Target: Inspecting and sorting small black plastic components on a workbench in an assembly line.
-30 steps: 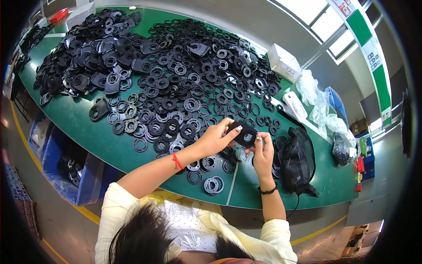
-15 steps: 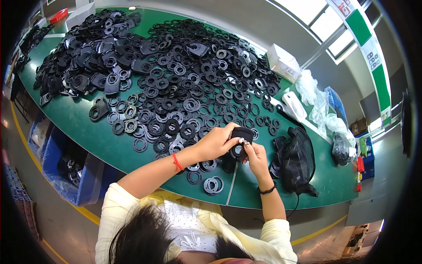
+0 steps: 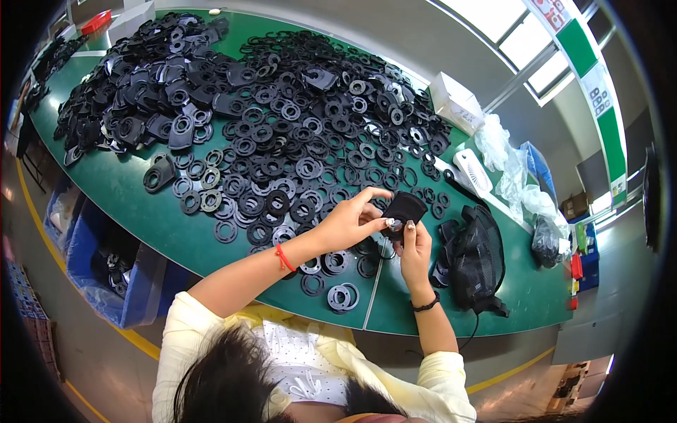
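Note:
A black plate-like part with a round opening is held up between both hands, tilted over the green table. My left hand pinches its near left side with the thumb, while the index finger stretches above it. With thumb and fingers closed, my right hand grips the near right edge. The thumbs nearly meet at the round opening, and part of the piece is hidden behind them. Loose black rings lie just below my left hand, and two stacked grey rings rest near the table's front edge.
Heaps of black plates and black rings cover much of the green table. A black mesh bag lies right of my hands. Farther back are a white fan-like device, a white box and plastic bags. Blue bins stand below left.
The black part has turned and moved slightly right and up, so its flat upper face shows more. My left index finger has lifted off its top edge.

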Available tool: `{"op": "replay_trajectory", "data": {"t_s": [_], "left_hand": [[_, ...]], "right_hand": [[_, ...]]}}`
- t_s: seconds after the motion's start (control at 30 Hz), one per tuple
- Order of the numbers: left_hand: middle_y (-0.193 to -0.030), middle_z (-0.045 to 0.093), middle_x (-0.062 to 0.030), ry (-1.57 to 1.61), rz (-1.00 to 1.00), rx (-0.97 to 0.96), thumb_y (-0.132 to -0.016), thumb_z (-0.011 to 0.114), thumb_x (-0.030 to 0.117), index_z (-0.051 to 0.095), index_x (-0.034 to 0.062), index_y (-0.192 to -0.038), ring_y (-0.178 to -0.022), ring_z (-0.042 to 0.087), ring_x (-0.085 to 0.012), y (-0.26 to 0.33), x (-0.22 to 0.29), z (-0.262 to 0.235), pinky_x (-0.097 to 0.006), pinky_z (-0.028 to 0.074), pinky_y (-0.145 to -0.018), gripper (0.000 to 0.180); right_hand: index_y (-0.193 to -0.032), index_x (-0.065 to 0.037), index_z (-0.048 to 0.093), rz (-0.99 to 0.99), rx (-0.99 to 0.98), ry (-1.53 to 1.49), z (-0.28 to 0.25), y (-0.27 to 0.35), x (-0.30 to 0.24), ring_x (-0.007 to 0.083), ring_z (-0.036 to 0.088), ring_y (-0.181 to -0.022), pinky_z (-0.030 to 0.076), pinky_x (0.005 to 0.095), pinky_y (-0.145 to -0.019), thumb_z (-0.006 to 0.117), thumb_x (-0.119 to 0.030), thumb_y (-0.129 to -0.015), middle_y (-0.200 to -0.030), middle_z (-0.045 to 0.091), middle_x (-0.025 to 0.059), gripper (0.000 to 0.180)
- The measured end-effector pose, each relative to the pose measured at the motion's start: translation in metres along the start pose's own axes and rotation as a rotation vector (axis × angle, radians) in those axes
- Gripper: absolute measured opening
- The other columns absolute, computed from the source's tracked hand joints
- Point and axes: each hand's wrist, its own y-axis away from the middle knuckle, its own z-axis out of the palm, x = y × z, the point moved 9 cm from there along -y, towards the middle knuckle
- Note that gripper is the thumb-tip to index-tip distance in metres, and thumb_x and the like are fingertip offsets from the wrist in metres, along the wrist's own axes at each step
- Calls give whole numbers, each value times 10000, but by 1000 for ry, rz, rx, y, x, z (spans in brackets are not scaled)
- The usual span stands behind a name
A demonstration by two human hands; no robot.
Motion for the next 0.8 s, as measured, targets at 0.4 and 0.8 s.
{"op": "replay_trajectory", "data": {"t_s": [0.4,0.8], "left_hand": [[-694,592,-2,-155,-18,166,-926,556,163,621,-13,-947,-604,478,-33,1,-8,-15,-212,392,-537,189],[-748,610,-127,-402,223,249,-921,527,122,597,-14,-951,-615,541,-158,5,18,-15,-285,438,-590,156]], "right_hand": [[-729,12,611,55,-143,86,10,9,12,48,477,-509,360,198,-461,578,-165,-918,-607,585,10,261],[-621,27,608,41,-151,208,15,9,10,54,476,-466,343,212,-438,580,-183,-912,-536,578,15,360]]}}
